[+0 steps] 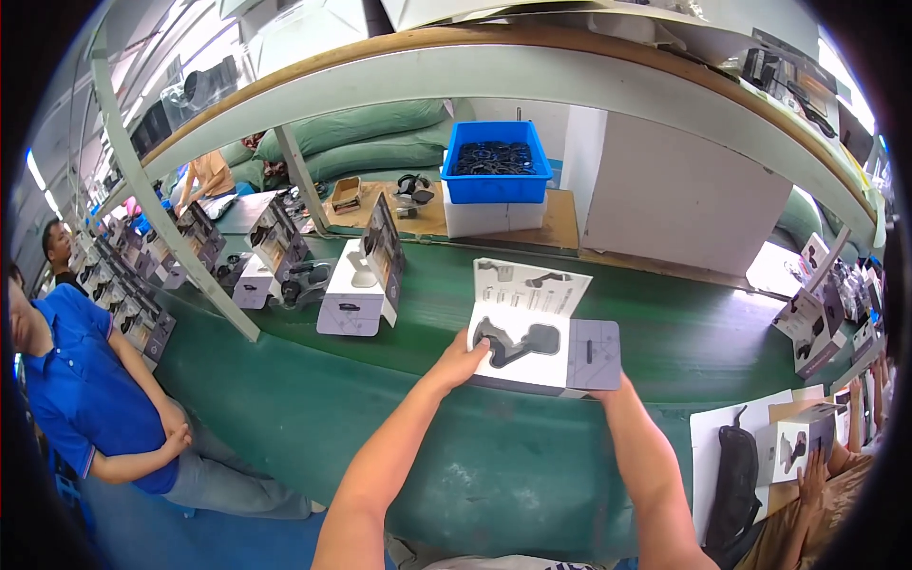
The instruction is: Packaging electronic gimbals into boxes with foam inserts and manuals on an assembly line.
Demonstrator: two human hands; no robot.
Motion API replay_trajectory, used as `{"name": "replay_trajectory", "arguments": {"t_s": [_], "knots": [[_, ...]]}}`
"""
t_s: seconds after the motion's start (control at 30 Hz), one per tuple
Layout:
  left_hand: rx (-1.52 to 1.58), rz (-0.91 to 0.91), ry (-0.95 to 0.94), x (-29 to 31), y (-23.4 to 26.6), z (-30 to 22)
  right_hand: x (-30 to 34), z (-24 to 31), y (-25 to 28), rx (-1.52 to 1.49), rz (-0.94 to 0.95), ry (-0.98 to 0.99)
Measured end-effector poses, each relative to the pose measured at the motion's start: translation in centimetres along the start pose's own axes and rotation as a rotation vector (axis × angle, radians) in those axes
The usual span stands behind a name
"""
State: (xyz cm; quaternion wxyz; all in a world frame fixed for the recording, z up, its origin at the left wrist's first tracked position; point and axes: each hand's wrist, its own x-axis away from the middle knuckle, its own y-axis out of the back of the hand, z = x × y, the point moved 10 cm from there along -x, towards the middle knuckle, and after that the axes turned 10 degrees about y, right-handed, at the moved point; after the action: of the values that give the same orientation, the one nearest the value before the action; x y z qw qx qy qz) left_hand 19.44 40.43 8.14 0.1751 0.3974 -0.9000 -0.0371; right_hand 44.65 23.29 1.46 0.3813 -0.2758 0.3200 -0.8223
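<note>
In front of me, over the green work surface, is an open product box with a white front and a grey panel at its right end. Its printed lid flap stands raised at the back. A dark grey device with a rounded head shows in the shaped cutout. My left hand grips the left end, its thumb over the front near the cutout. My right hand holds the lower right corner; most of its fingers are hidden behind the box.
Similar open boxes stand left along the green conveyor belt. Behind the belt, a blue bin holds black parts. A shelf beam crosses overhead. One person sits left; another person's hand is at a box right.
</note>
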Motion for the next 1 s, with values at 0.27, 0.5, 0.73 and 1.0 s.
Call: {"name": "replay_trajectory", "arguments": {"t_s": [0.27,0.5,0.73,1.0], "knots": [[0.097,-0.360,-0.214,2.5,4.4,3.8,3.6,8.5,-0.8,0.719,0.162,0.024],[-0.784,-1.088,-0.741,11.2,13.9,-2.4,1.1,33.7,16.1,1.595,-0.418,0.374],[-1.150,-1.155,-0.640,10.1,23.4,-2.4,11.6,33.9,-3.9,1.703,-0.527,1.459],[-0.797,-0.776,-1.173,22.8,9.0,-10.6,13.4,-0.9,-22.4,1.693,0.645,0.742]]}}
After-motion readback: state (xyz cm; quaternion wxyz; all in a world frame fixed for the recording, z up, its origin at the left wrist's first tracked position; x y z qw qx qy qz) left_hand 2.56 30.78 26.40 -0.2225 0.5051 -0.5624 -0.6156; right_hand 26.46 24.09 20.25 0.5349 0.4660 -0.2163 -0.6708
